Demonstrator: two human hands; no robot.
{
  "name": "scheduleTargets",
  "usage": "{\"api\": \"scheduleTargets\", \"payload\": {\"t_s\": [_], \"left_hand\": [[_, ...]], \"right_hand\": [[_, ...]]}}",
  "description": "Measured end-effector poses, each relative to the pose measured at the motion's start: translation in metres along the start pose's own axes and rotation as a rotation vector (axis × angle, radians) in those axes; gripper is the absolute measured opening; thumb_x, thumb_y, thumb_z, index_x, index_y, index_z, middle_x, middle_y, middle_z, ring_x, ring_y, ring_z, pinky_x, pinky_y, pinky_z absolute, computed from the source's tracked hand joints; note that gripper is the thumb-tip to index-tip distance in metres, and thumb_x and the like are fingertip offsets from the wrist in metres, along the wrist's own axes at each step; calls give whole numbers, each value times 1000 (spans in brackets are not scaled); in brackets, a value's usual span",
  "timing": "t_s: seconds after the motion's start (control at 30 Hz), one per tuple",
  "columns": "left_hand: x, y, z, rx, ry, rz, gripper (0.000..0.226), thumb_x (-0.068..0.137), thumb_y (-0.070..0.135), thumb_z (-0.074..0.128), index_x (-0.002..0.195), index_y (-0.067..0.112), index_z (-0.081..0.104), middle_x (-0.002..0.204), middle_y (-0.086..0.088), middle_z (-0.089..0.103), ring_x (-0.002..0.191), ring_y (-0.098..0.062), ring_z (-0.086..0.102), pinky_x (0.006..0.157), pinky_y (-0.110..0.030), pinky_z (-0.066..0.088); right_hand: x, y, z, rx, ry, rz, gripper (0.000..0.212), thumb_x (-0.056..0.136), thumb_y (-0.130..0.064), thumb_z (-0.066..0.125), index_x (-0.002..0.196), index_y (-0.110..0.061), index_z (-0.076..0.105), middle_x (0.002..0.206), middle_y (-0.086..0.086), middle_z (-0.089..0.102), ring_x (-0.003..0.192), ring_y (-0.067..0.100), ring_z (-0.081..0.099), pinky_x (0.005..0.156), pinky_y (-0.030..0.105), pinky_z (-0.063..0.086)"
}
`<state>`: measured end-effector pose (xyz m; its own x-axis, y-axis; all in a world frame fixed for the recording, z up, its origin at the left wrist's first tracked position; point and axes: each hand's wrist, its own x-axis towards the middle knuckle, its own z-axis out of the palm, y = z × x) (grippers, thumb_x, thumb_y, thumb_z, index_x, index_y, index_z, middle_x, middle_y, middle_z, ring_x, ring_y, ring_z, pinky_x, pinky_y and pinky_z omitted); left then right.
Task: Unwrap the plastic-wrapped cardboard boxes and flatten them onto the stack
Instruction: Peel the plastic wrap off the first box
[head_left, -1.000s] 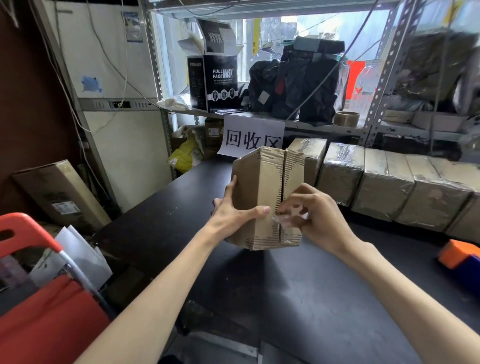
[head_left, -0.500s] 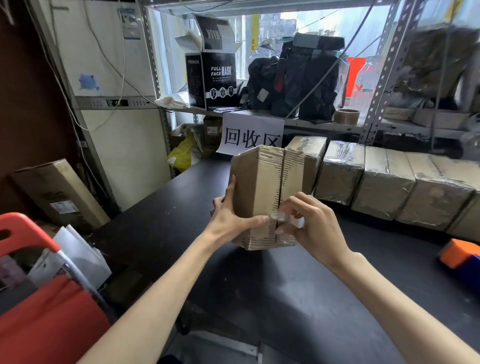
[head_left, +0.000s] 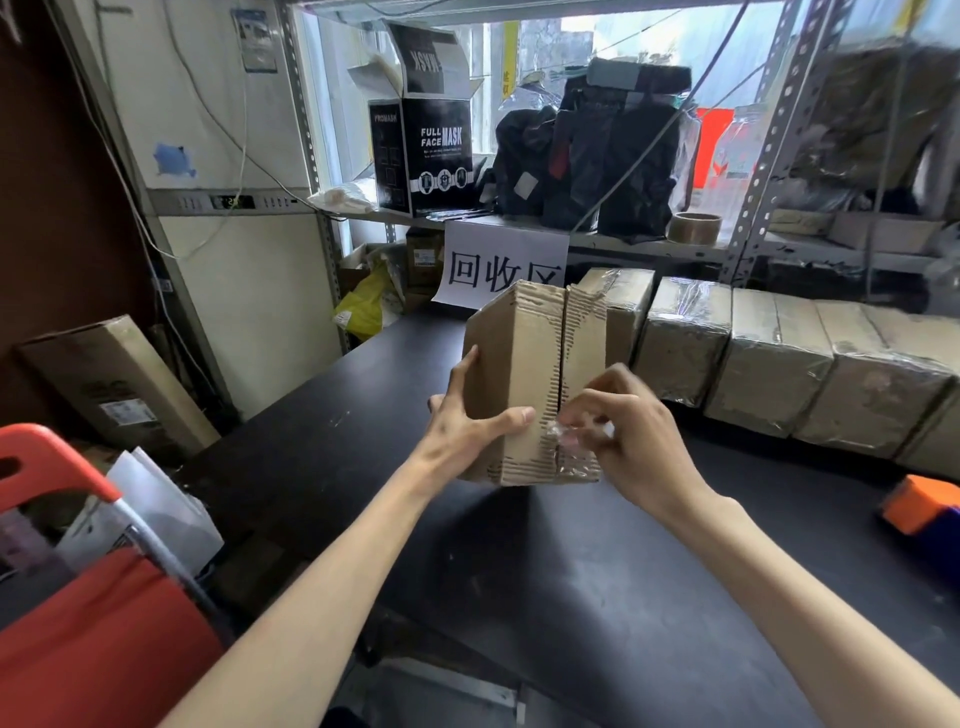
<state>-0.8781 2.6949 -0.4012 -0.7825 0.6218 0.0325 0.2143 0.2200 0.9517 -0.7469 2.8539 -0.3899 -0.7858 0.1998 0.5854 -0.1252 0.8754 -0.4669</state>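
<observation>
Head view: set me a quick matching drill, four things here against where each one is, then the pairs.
Things:
1 box
2 wrapped boxes
3 tape roll
4 orange block

Places:
A on the shelf
B in a row at the back of the table
C at the table's right edge
D held by the left hand, with the right hand pinching plastic at its seam

Pairs: 1-D, 2-B, 3-A, 4-C
</observation>
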Motion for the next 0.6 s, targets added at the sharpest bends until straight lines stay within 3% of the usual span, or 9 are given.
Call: {"api": "scheduleTargets", "payload": {"t_s": [0.1, 0.23, 0.3, 0.4, 0.5, 0.6], "left_hand": [[2, -5, -2, 36, -35, -9, 141, 38, 74, 70, 159, 44, 3, 140, -4, 25, 130, -23, 35, 109, -34, 38], [0, -9, -3, 38, -19, -4, 140, 39, 75, 68, 159, 42, 4, 142, -5, 26, 132, -23, 34, 98, -30, 40], [-1, -11, -3, 30, 3, 0, 138, 40, 76, 67, 159, 42, 6, 143, -6, 27, 135, -24, 34, 105, -34, 40], [-2, -11, -3, 23, 2, 7, 137, 41, 76, 67, 159, 43, 7, 144, -6, 26, 135, -24, 34, 110, -39, 39], [-3, -8, -1, 46, 5, 21, 138, 39, 76, 66, 159, 43, 7, 143, -5, 25, 126, -19, 36, 108, -37, 39], [-3, -5, 0, 26, 41, 10, 139, 37, 75, 66, 159, 41, 11, 142, -6, 27, 122, -17, 37, 106, -34, 39]], "right_hand": [[2, -5, 2, -72, 63, -18, 19, 77, -4, 77, 89, -17, 67, 79, -7, 55, 69, 13, 51, 65, 33, 44], [3, -5, 6, -35, 98, -56, 17, 81, -2, 66, 85, -16, 58, 81, -10, 55, 70, 17, 54, 64, 40, 48], [2, -6, 8, -31, 79, -85, 14, 82, -9, 72, 86, -16, 61, 83, -13, 52, 73, 17, 55, 66, 40, 50], [3, -6, 9, -32, 29, -65, 29, 70, -19, 86, 84, -18, 61, 82, -14, 50, 72, 12, 51, 66, 31, 47], [6, -6, 6, -1, 12, -15, 35, 67, -12, 84, 76, -23, 52, 74, -10, 51, 65, 7, 45, 60, 30, 39], [6, -8, -2, -37, -89, -73, 28, 70, 2, 69, 76, -21, 54, 73, -11, 54, 65, 9, 50, 61, 32, 45]]}}
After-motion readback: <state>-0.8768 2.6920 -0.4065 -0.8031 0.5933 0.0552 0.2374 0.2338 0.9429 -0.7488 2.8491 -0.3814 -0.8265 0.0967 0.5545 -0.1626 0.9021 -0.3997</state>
